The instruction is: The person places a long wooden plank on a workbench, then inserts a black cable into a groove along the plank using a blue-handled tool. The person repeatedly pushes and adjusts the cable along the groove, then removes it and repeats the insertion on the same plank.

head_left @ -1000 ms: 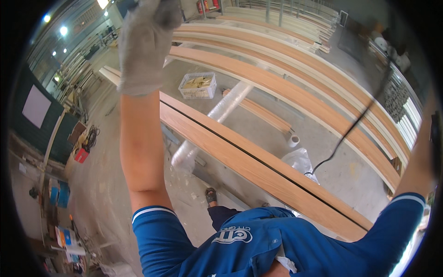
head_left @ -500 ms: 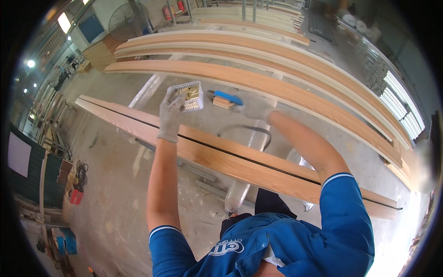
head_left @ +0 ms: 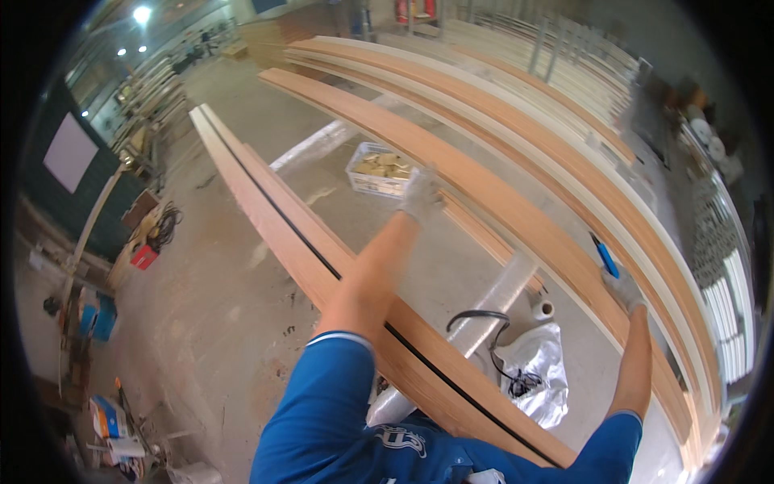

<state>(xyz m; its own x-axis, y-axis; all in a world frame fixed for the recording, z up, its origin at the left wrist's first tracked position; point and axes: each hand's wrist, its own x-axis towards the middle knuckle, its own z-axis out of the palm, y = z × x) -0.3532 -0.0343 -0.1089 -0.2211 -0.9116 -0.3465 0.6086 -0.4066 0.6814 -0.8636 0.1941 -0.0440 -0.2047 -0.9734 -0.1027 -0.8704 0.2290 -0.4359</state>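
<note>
My gloved right hand [head_left: 623, 287] is closed around a blue utility knife [head_left: 606, 260], its dark tip pointing up and away, over the long wood-coloured boards at the right. My gloved left hand [head_left: 421, 196] is smeared by motion, beside a white plastic basket [head_left: 377, 187] of gold-coloured pieces. Close to its fingers is the end of a narrow wooden strip [head_left: 476, 228]; whether they grip it I cannot tell. Under my left forearm runs a long pair of wood-coloured boards [head_left: 314, 234] with a black line between them. Another long board [head_left: 451, 173] lies between my hands.
A plastic-wrapped crossbar [head_left: 492, 302] passes under the near boards, with a black cord [head_left: 484, 315] over it. Silvery plastic sheeting [head_left: 540, 367] and a small roll [head_left: 543, 310] lie nearby. More long boards [head_left: 516, 109] rest beyond. A red box [head_left: 145, 256] stands at the left.
The view has turned to the right. My right hand has swung right with the knife, out over the boards. My left hand has moved from above the basket to its right side.
</note>
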